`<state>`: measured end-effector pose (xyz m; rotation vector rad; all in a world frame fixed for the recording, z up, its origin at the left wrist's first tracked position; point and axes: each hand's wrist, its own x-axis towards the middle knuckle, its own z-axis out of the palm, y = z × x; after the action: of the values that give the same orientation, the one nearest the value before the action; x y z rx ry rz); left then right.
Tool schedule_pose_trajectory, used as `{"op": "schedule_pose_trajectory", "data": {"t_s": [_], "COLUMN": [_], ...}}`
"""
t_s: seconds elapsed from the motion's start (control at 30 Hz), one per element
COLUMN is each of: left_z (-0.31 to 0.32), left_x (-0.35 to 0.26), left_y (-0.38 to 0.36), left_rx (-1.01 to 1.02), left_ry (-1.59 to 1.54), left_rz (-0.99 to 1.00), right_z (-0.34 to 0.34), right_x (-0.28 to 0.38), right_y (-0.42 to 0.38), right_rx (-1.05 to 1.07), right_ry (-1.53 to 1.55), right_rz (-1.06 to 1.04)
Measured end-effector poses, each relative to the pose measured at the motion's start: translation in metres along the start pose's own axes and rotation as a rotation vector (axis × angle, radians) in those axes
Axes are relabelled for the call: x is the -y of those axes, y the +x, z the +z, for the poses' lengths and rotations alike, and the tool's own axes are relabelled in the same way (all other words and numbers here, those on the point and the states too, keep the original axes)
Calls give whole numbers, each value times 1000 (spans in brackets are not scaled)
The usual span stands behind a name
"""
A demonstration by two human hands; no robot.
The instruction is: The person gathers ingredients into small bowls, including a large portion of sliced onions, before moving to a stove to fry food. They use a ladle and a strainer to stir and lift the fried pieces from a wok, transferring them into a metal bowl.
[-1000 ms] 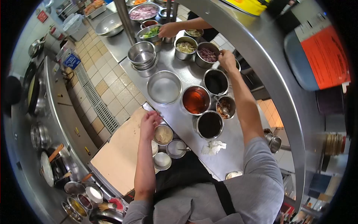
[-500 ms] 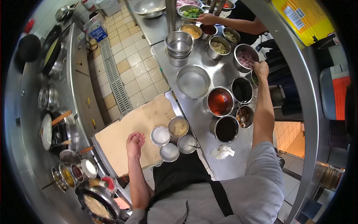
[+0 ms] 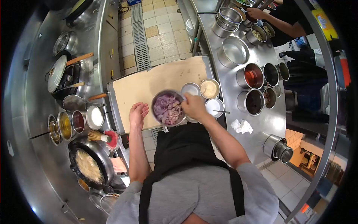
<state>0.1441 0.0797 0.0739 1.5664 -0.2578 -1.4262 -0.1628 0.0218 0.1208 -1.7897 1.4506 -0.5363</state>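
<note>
My right hand (image 3: 195,106) grips the rim of a round metal pot of chopped red onion (image 3: 167,109), holding it tilted toward me over the paper-covered board (image 3: 149,86). Left of the pot, my left hand (image 3: 138,114) is bare, its fingers loosely curled and apart, not touching the pot. Right beside the pot, partly behind it and my right hand, small metal tubs stand grouped: one with pale yellowish powder (image 3: 209,89), one with white powder and a spoon (image 3: 214,106), and another with white contents (image 3: 190,89).
On the steel counter at right are pots of red liquid (image 3: 253,75) and dark liquid (image 3: 255,102), a wide metal pot (image 3: 234,52) and crumpled white tissue (image 3: 241,126). At left, a wok of bubbling oil (image 3: 88,166) sits on the stove side. Another person's arm (image 3: 276,22) reaches in top right.
My right hand has brought the onion pot from the far right counter to above the board in front of me. My view has turned, and my left hand stays over the board.
</note>
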Motion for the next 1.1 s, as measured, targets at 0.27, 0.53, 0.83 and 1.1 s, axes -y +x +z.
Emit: {"op": "schedule_pose_trajectory", "data": {"t_s": [0.27,0.53,0.83,1.1], "left_z": [-8,-12,23,74], "left_x": [70,77,10,7], "left_y": [-2,-7,3,7], "left_rx": [152,297,-36,-103], "left_ry": [281,585,553,492], "left_rz": [-120,-115,-90,-186], "right_z": [56,-168,-421,-479], "right_x": [-28,-37,-301,-364], "right_y": [-17,-9,195,312], "right_rx": [278,-216,-632,-327], "right_ry": [-221,-183,-496,-241], "right_rz": [140,286,470,692]}}
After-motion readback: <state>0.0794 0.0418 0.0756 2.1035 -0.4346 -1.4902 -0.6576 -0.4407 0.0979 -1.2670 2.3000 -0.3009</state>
